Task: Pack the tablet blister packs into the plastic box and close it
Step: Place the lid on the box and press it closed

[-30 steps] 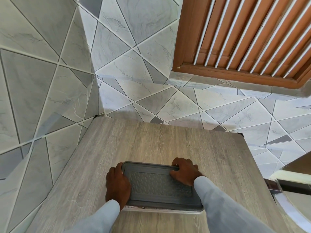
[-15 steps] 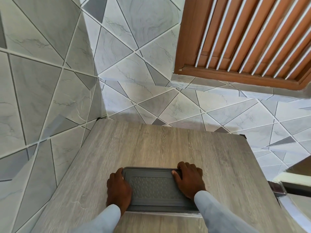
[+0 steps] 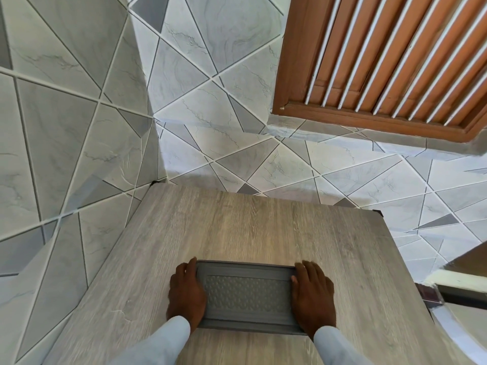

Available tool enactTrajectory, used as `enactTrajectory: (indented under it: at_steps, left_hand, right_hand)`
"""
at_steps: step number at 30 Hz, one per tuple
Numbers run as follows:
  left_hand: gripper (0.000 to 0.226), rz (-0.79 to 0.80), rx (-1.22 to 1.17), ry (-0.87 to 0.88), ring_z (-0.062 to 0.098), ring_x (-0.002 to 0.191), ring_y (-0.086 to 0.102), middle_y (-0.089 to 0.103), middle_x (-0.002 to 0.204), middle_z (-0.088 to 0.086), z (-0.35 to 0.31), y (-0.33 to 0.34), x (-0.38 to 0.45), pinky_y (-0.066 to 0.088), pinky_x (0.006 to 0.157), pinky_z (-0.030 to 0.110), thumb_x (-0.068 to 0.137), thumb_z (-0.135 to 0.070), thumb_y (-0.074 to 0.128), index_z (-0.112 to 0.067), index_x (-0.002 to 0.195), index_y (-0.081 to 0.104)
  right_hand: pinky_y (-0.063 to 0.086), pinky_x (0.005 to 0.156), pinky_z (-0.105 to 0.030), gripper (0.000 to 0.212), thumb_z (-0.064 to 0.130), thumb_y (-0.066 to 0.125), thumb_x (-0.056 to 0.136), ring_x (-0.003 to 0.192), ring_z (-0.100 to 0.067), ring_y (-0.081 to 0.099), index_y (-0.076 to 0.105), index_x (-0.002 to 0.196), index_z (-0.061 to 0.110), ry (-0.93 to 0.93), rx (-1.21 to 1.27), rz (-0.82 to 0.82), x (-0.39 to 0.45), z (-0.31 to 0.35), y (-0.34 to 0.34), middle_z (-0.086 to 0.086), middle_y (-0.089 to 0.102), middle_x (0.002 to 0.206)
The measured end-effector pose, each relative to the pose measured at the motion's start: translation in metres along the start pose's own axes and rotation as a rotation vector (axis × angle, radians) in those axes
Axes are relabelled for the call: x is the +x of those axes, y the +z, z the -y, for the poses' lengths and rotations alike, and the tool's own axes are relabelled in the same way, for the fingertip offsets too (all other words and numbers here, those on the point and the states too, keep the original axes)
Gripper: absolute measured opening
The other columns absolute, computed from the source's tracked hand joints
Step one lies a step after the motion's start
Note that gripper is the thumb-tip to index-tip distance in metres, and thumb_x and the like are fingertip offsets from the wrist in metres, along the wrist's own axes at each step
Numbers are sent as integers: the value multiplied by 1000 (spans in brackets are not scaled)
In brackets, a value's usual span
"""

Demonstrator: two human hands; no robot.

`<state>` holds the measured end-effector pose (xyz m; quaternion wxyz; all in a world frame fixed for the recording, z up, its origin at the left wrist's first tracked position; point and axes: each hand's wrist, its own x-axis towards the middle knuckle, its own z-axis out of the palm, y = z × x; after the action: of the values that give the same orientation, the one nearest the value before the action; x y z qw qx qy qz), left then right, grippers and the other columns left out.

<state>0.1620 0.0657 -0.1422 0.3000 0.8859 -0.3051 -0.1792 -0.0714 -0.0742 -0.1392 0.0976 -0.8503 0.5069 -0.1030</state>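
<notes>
A grey plastic box with its textured lid on lies flat near the front of the wooden table. My left hand lies palm down on the box's left end, fingers over the edge. At the right end my right hand rests the same way, thumb on the lid. No blister packs are visible; the lid hides the inside of the box.
Tiled walls enclose the table on the left and at the back. A brown louvred window frame hangs above the back right. Beyond the table's right edge a white-rimmed fixture is visible.
My right hand has slid from the lid's back right corner out to the box's right end. The left hand stays on the left end. The view has shifted a little.
</notes>
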Motion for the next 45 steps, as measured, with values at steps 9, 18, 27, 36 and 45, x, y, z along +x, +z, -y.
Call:
enactTrajectory:
  at_steps: [9, 18, 27, 36, 45]
  left_hand:
    - [57, 14, 441, 328, 22, 136, 40, 47, 145, 6, 5, 14, -3, 11, 113, 40, 90, -35, 25, -12, 138, 42]
    - [62, 172, 593, 580, 19, 139, 34, 42, 149, 1, -14, 27, -10, -5, 112, 43, 86, -49, 37, -26, 143, 32]
    - [72, 200, 618, 646, 22, 142, 22, 39, 150, 10, -35, 51, -12, 11, 109, 55, 81, -49, 44, -9, 140, 38]
    - [70, 220, 571, 717, 22, 143, 27, 35, 153, 7, -57, 74, -15, 12, 110, 54, 84, -45, 39, -11, 144, 32]
    - [73, 222, 558, 722, 21, 144, 25, 32, 154, 6, -58, 76, -11, 11, 111, 53, 83, -50, 40, -13, 145, 30]
  right_hand:
    - [12, 117, -29, 94, 74, 3, 80, 147, -17, 16, 34, 145, 12, 23, 117, 95, -9, 2, 4, -4, 27, 157]
    - [1, 117, -26, 100, 73, -12, 76, 148, -16, 3, 19, 149, 12, -55, 70, 135, -1, -2, 3, -4, 13, 160]
    - [6, 114, -49, 65, 51, 33, 90, 145, -29, 22, 27, 147, 21, -156, -176, 129, -3, 5, 9, -10, 33, 153]
    - [9, 115, -43, 67, 50, 35, 89, 146, -25, 21, 24, 148, 20, -188, -160, 136, 1, 2, 14, -9, 31, 155]
    - [8, 115, -42, 69, 53, 37, 87, 146, -24, 19, 27, 148, 20, -182, -133, 131, 4, 4, 12, -8, 31, 155]
